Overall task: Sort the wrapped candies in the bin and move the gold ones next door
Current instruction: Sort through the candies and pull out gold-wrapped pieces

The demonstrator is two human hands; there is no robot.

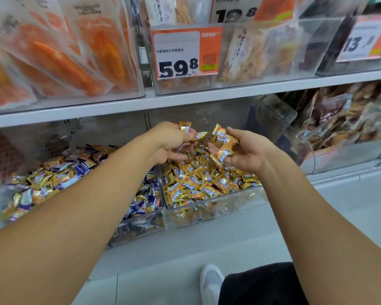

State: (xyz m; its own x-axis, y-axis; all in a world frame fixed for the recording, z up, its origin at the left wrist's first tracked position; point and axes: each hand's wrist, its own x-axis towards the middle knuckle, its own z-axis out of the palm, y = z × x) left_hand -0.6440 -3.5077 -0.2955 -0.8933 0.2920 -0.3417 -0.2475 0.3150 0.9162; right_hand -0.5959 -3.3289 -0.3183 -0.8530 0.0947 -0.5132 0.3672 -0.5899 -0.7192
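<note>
left hand [169, 139] holds gold candies [186, 128] | right hand [246, 150] holds gold candies

Gold candies [221, 139] held in right hand [249, 150]: glossy foil-like wrappers, crinkled, reflective. Same finish on gold candy [185, 127] in left hand [169, 139].
Bin below both hands [211, 211]: clear hard plastic, smooth, glossy.
Bin left of left hand [139, 227]: clear plastic; mixed candies [53, 179] inside, shiny film wrappers.
Shelf edge above hands [185, 100]: smooth, pale, matt.
Price card above hands [186, 53]: printed paper behind clear plastic.
Shoe below right forearm [210, 282]: white mesh cloth, matt.
</note>
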